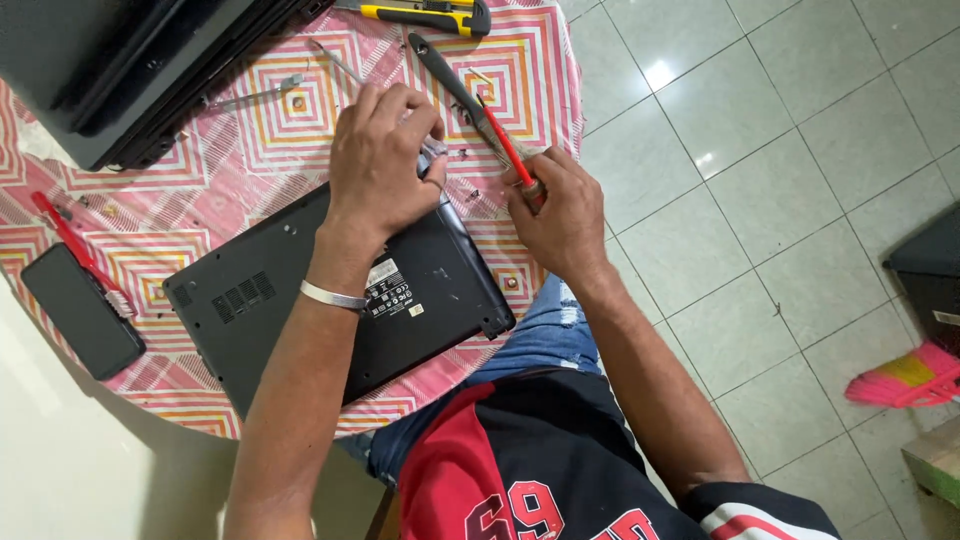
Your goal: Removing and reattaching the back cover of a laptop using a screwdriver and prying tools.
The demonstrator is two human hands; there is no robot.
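Two hands work over an upturned black laptop (pixel 330 300) lying base-up on the table (pixel 250 130), which wears a pink and orange patterned cloth. Nearest the person, the laptop sits at the table's six o'clock edge, its vents toward nine o'clock. The left hand (pixel 385 160) curls down on the laptop's far corner, at about one o'clock of the case, fingers pinched on something small and pale there; what exactly, I cannot tell. The right hand (pixel 560 215) grips a red-handled screwdriver (pixel 505 150) just beside that same corner, with a dark tool lying along it. To my eye the step in hand is working that corner of the base, and the next move calls for a steady tip on a small fastener. Loose screws (pixel 465 155) dot the cloth nearby. Farther off lie a phone (pixel 80 310) at nine o'clock, a yellow knife (pixel 425 14) at twelve, and stacked dark laptops (pixel 120 70) at eleven.
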